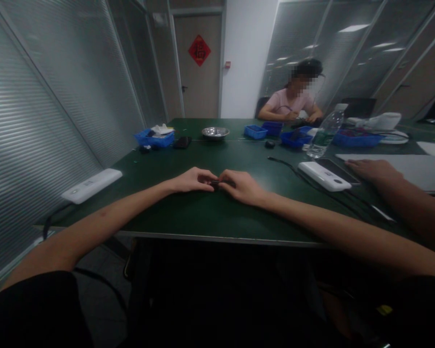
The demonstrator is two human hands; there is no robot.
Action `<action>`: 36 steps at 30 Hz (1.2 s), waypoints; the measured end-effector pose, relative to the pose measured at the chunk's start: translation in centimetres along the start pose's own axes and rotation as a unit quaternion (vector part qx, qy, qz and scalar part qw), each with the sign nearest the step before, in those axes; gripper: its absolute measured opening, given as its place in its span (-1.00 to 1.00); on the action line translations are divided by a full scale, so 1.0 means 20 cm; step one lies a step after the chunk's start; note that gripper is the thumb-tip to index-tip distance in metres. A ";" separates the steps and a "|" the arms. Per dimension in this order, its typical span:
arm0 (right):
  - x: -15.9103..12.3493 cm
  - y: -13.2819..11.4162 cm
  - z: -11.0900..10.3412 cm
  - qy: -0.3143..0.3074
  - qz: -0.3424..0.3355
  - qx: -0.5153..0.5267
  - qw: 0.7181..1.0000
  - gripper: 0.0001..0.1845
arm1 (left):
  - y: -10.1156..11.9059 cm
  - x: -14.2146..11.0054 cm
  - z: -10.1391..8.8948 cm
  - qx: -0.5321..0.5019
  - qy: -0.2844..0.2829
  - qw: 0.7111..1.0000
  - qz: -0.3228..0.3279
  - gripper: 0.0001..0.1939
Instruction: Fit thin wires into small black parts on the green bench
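Note:
Over the green table (188, 212), my left hand (189, 181) and my right hand (243, 187) meet fingertip to fingertip. Between them is a small, dark, thin piece (215, 183), too small and dim to name. Thumb and fingers of my left hand pinch its left end. The fingers of my right hand are curled round its right end and hide most of it. Both wrists rest low, close to the tabletop.
Beyond my hands stand a metal bowl (215, 133), a blue basket (155, 138) and a black phone (182, 142). White power banks lie left (92, 185) and right (324, 176), near a water bottle (326, 133). A neighbour's hand (377, 171) rests at right; another person (293, 101) sits opposite.

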State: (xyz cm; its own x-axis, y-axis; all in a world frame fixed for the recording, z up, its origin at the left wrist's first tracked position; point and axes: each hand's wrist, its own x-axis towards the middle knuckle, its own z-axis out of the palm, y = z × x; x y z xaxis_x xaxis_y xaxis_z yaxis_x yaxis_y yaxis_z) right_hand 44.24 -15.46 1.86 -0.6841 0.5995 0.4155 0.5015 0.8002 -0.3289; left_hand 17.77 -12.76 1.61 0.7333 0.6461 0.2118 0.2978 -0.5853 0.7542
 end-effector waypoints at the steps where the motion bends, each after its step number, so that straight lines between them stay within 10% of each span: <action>1: 0.00 0.00 0.00 -0.004 0.006 -0.008 1.000 -0.81 | 0.00 0.00 0.00 0.012 0.000 1.000 0.011 -0.56; 12: 0.00 0.02 0.01 0.002 0.053 -0.054 0.997 -0.83 | -0.18 -0.09 -0.31 0.155 0.080 0.982 -0.078 -0.61; 20: -0.01 0.03 0.00 0.000 0.039 -0.052 0.998 -0.83 | -0.39 -0.34 -0.66 0.287 0.249 0.892 -0.244 -0.72; 36: -0.01 0.03 0.00 -0.005 0.037 -0.065 0.997 -0.82 | -0.53 -0.43 -0.81 0.239 0.359 0.824 -0.368 -0.70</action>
State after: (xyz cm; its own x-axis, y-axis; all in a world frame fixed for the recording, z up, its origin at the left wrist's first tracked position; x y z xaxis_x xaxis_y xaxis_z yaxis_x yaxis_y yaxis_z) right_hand 44.57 -15.05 1.58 -0.6472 0.6580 0.3850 0.6152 0.7490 -0.2459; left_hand -1.63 -4.29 1.89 -0.2537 0.9349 0.2481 0.8322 0.0802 0.5486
